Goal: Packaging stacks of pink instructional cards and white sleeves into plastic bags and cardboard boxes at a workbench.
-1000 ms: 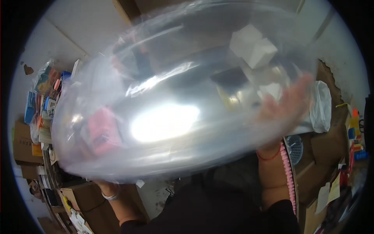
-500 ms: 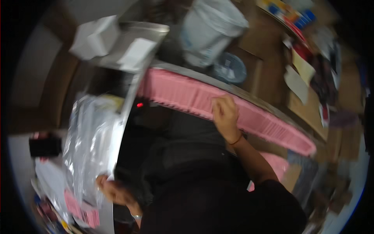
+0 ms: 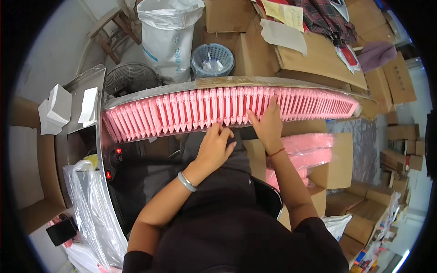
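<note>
A long row of thin pink pieces (image 3: 191, 109), packed side by side, runs across in front of me in a narrow metal-edged channel. Their exact kind is not clear to me. My left hand (image 3: 215, 146) is at the near edge of the row, about its middle, fingers bent and thumb apart, with nothing seen in it. Just to its right, my right hand (image 3: 268, 126) lies over the row, thumb and forefinger spread and the fingertips touching the pink pieces.
A steel bench (image 3: 84, 111) with white paper boxes stands left, clear plastic bags (image 3: 88, 214) below it. Beyond the channel are a white sack (image 3: 170, 43), a blue basket (image 3: 223, 68) and a fan (image 3: 129, 77). At right, a carton (image 3: 334, 164) sits by wrapped pink bundles (image 3: 309, 148).
My left hand has come from the bags at the left to the near edge of the pink row. The right hand stays at the row, its fingers now spread. The view has turned.
</note>
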{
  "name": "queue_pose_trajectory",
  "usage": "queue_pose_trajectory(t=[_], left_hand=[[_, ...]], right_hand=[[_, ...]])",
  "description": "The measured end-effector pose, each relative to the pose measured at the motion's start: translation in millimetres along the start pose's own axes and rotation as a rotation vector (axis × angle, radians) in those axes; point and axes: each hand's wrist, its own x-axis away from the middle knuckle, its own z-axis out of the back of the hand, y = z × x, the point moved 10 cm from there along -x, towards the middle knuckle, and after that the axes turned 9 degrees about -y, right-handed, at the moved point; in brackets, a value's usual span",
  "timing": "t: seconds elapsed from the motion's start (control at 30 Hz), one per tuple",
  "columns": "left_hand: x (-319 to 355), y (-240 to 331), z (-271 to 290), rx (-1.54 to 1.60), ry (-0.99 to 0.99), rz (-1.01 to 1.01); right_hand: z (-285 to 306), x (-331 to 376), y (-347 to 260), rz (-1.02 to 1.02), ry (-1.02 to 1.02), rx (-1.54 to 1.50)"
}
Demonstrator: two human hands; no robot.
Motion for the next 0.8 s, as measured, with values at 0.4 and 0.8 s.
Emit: queue_pose_trajectory(t=[0.4, 0.8], left_hand=[[-25, 11, 25, -0.337, 0.218, 0.004], [29, -80, 64, 0.454, 0.424, 0.321]], right_hand=[[-20, -22, 10, -0.175, 0.013, 0.05], [-29, -14, 18, -0.11, 0.064, 0.05]])
